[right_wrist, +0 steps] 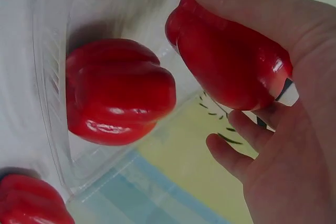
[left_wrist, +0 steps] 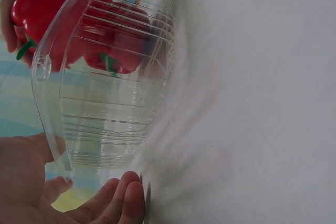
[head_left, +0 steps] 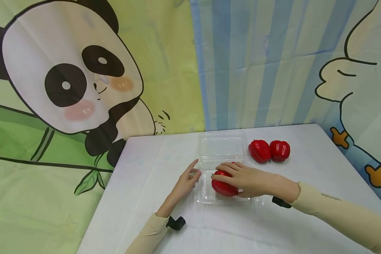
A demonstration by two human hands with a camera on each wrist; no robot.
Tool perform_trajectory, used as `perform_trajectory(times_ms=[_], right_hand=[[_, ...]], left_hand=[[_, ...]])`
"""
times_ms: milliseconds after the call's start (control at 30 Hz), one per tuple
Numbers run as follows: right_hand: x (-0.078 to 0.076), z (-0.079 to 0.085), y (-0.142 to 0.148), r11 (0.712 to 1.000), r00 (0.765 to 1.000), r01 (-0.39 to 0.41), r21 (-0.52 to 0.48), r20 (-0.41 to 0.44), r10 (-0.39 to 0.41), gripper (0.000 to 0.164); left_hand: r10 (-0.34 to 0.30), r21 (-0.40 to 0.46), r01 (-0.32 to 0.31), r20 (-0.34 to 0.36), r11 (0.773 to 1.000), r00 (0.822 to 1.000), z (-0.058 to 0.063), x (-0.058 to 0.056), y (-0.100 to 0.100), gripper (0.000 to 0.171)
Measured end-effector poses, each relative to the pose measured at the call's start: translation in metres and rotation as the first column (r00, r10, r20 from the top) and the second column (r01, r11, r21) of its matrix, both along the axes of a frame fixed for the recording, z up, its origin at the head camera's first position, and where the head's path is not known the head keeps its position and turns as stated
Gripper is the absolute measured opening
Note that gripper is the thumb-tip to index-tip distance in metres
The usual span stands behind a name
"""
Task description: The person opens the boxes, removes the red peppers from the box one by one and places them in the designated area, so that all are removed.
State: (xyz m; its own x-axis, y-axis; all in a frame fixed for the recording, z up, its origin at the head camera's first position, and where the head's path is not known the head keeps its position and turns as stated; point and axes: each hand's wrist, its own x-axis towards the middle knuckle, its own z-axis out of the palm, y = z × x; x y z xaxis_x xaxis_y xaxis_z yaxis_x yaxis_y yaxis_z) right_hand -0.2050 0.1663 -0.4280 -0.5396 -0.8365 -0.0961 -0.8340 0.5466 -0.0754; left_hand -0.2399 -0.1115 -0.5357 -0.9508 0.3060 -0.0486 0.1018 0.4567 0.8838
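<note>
A clear plastic clamshell box lies with its lid folded back. My right hand grips a red bell pepper by its sides, tilted over the box's base. A second red bell pepper sits inside the base; in the head view the right hand mostly covers it. At the box's left side is my left hand, fingers loosely extended. In the left wrist view its thumb shows at the box's rim; whether it touches, I cannot tell. The green stems of both peppers show there.
Two more red bell peppers lie side by side on the white tabletop, right of the lid. A printed cloth with a panda hangs behind the table.
</note>
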Motion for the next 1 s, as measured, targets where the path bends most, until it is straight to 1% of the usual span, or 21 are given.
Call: perform_trajectory(times_ms=[133, 267, 433, 600, 733, 900, 1000], right_hand=[[0.001, 0.006, 0.009, 0.996, 0.998, 0.053, -0.077, 0.029, -0.051, 0.112], [0.004, 0.009, 0.023, 0.985, 0.994, 0.112, -0.13, 0.015, -0.111, 0.114], [0.011, 0.013, 0.043, 0.959, 0.975, 0.219, -0.178, 0.009, -0.221, 0.112], [0.019, 0.011, 0.066, 0.92, 0.943, 0.329, -0.213, 0.014, -0.333, 0.112], [0.026, 0.005, 0.085, 0.876, 0.906, 0.416, -0.244, 0.032, -0.421, 0.112], [0.032, -0.008, 0.109, 0.813, 0.856, 0.508, -0.284, 0.059, -0.514, 0.11], [0.033, -0.019, 0.119, 0.788, 0.835, 0.541, -0.293, 0.071, -0.546, 0.108]], left_hand=[[0.002, 0.002, -0.002, 0.001, 1.0, 1.0, 0.0, -0.001, 0.001, 0.06], [0.008, -0.002, -0.008, 0.0, 1.0, 1.0, -0.002, -0.002, 0.001, 0.06], [0.011, -0.007, -0.011, -0.008, 1.0, 1.0, -0.003, -0.002, 0.001, 0.06], [0.013, -0.02, -0.014, -0.01, 1.0, 1.0, -0.005, -0.001, -0.001, 0.061], [0.017, -0.018, -0.017, 0.001, 1.0, 1.0, -0.005, 0.0, -0.001, 0.061], [0.018, -0.019, -0.018, 0.007, 1.0, 1.0, -0.004, 0.0, -0.001, 0.061], [0.015, -0.015, -0.015, 0.003, 1.0, 1.0, -0.002, 0.0, 0.0, 0.061]])
